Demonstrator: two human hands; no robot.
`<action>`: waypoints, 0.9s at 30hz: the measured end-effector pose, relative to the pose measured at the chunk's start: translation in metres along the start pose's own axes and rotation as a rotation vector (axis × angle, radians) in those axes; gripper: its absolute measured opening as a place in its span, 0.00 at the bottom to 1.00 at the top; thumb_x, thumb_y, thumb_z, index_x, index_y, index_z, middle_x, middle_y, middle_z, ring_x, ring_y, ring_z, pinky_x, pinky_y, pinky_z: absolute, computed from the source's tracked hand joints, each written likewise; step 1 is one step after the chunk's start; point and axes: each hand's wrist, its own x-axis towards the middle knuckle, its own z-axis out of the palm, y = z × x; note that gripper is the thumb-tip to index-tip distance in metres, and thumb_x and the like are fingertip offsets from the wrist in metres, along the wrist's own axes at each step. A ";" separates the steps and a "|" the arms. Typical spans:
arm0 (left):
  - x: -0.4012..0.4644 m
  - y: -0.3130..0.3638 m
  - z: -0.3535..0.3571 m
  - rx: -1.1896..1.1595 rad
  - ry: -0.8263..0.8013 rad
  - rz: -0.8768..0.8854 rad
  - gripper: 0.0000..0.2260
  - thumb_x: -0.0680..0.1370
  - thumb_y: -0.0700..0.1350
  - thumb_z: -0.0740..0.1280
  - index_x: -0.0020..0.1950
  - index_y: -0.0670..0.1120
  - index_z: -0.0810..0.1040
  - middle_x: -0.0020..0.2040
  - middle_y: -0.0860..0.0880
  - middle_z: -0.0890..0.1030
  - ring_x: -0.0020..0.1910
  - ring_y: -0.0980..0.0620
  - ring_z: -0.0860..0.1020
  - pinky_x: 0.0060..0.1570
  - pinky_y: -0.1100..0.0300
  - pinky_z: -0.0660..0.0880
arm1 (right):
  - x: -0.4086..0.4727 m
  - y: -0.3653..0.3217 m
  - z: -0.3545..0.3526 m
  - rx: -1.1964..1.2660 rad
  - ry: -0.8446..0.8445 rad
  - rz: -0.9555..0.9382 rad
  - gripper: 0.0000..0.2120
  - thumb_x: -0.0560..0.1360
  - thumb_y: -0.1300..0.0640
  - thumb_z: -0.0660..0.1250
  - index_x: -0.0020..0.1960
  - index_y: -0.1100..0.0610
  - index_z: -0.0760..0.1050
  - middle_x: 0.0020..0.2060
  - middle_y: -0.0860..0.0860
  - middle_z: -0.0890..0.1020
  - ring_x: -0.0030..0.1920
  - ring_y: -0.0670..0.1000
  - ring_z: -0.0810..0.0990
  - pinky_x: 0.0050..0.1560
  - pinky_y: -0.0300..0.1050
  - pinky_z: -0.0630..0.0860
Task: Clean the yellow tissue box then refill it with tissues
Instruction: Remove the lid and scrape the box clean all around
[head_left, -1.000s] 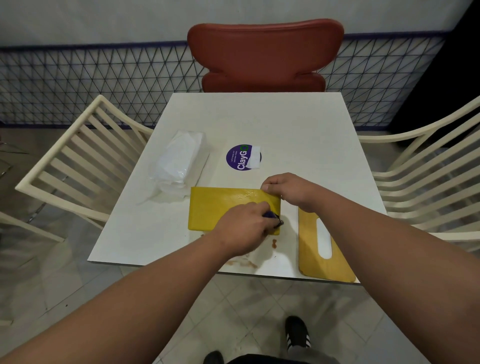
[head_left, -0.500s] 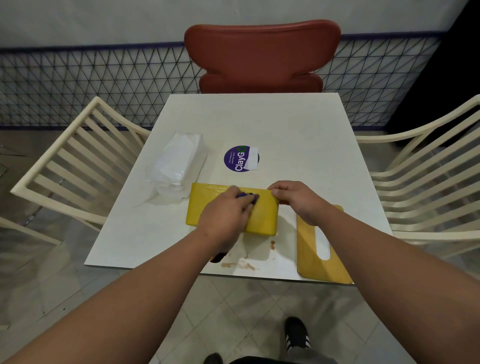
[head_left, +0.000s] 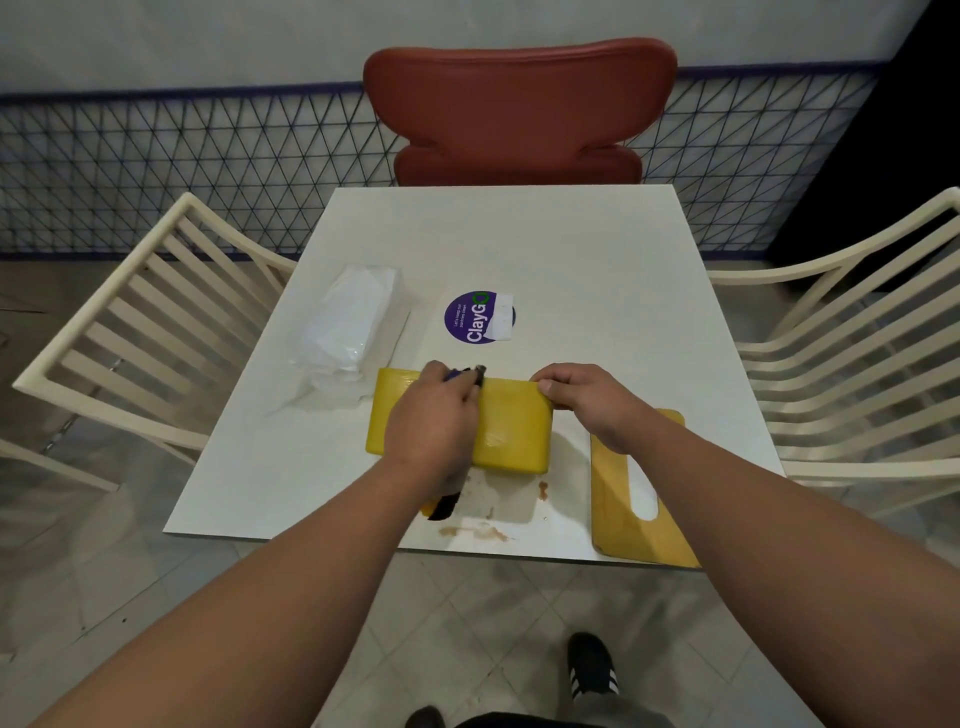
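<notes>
The yellow tissue box (head_left: 511, 428) lies flat near the front of the white table (head_left: 571, 260). My left hand (head_left: 434, 421) rests on top of it, shut on a dark cloth (head_left: 465, 375) whose tip shows at the box's far edge; another dark bit hangs below my wrist. My right hand (head_left: 584, 397) grips the box's right end. The yellow lid (head_left: 613, 499), with a white oval slot, lies to the right by the table's front edge. A pack of white tissues (head_left: 350, 327) in clear plastic sits to the left of the box.
A round purple sticker (head_left: 478, 317) lies behind the box. Brown smears (head_left: 475, 532) mark the table near the front edge. A red chair (head_left: 519, 109) stands at the far side, cream slatted chairs at the left (head_left: 135, 332) and right (head_left: 852, 374).
My left hand has slid the cloth from the box's near right corner up to its far edge. The right hand keeps its hold on the right end.
</notes>
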 end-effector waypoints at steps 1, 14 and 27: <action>-0.001 0.005 0.001 -0.002 0.008 0.005 0.16 0.82 0.50 0.56 0.68 0.53 0.74 0.56 0.48 0.73 0.48 0.48 0.75 0.41 0.58 0.69 | 0.000 0.000 0.000 -0.001 -0.002 -0.003 0.09 0.80 0.59 0.62 0.49 0.52 0.81 0.50 0.52 0.83 0.57 0.57 0.78 0.64 0.56 0.73; -0.031 0.011 0.016 0.008 0.080 0.085 0.15 0.81 0.48 0.59 0.67 0.51 0.76 0.51 0.45 0.75 0.43 0.45 0.76 0.37 0.56 0.69 | -0.003 -0.004 0.004 -0.116 0.012 -0.052 0.09 0.81 0.58 0.59 0.52 0.56 0.79 0.47 0.49 0.80 0.49 0.48 0.76 0.52 0.43 0.72; -0.013 -0.084 -0.029 -0.003 0.251 -0.322 0.15 0.82 0.46 0.57 0.62 0.45 0.79 0.55 0.42 0.75 0.45 0.41 0.76 0.44 0.54 0.71 | -0.005 -0.001 0.002 -0.128 0.018 -0.047 0.09 0.81 0.56 0.59 0.54 0.55 0.78 0.49 0.50 0.80 0.53 0.51 0.76 0.58 0.50 0.72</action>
